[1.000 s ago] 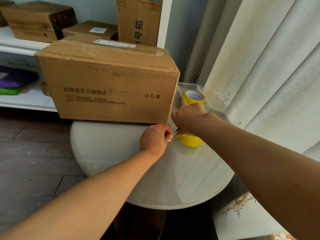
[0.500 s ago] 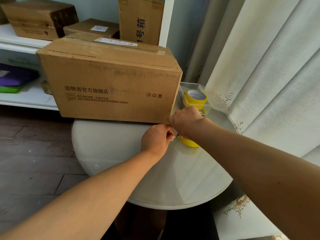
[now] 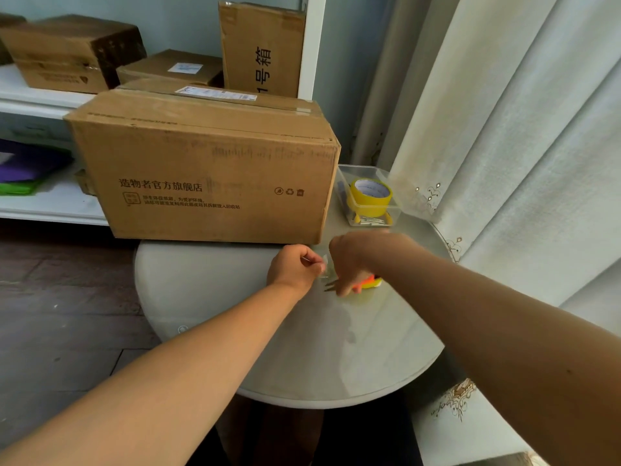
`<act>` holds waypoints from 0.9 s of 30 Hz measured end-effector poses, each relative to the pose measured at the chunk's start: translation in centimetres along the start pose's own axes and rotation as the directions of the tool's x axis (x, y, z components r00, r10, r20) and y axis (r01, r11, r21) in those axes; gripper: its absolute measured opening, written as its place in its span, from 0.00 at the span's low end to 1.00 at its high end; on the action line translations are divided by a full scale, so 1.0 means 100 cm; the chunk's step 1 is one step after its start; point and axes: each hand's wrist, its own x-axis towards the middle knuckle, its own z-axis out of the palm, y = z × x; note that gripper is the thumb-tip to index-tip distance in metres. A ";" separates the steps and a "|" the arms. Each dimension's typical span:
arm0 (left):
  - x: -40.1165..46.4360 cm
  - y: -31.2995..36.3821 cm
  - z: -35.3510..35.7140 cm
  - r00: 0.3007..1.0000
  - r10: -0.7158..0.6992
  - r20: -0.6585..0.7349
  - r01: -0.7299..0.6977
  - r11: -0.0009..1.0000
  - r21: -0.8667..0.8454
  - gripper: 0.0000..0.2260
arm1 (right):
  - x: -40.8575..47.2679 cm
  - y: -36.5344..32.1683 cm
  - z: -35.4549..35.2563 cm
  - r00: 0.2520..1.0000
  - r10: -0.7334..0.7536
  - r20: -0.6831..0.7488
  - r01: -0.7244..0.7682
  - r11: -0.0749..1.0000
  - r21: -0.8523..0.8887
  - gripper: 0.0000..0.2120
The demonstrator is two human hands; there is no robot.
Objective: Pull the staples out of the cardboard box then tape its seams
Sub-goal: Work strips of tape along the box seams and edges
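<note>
the cardboard box (image 3: 208, 169) sits at the back of the round table (image 3: 302, 348), and just in front of its near right corner the left hand (image 3: 294, 269) has a narrow grip pinching a strip of clear tape (image 3: 326, 269). the right hand (image 3: 349, 260) grips an orange and yellow tool (image 3: 369, 282), seemingly a cutter, with its dark tip by the strip. i'd keep the strip taut, cut it clean, then press it flat along the seam.

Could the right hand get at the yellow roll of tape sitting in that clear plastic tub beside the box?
Probably yes. The yellow tape roll stands in the open-topped clear plastic tub just beyond the right hand, with nothing between them. But that hand already grips an orange-handled tool, so it would likely need putting down first.
</note>
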 end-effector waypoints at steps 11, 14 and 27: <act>0.002 -0.002 -0.001 1.000 0.017 -0.015 -0.016 1.000 0.015 0.09 | 0.014 0.006 0.024 0.912 0.172 -0.373 -0.131 0.982 0.133 0.18; 0.002 -0.003 -0.001 1.000 0.001 -0.006 -0.001 1.000 0.010 0.07 | 0.024 0.012 0.024 0.904 0.192 -0.383 -0.113 0.969 0.218 0.19; 0.004 -0.002 -0.022 0.973 -0.211 -0.092 0.193 0.965 -0.177 0.07 | 0.031 0.027 0.048 0.933 0.200 -0.300 -0.113 0.953 0.282 0.16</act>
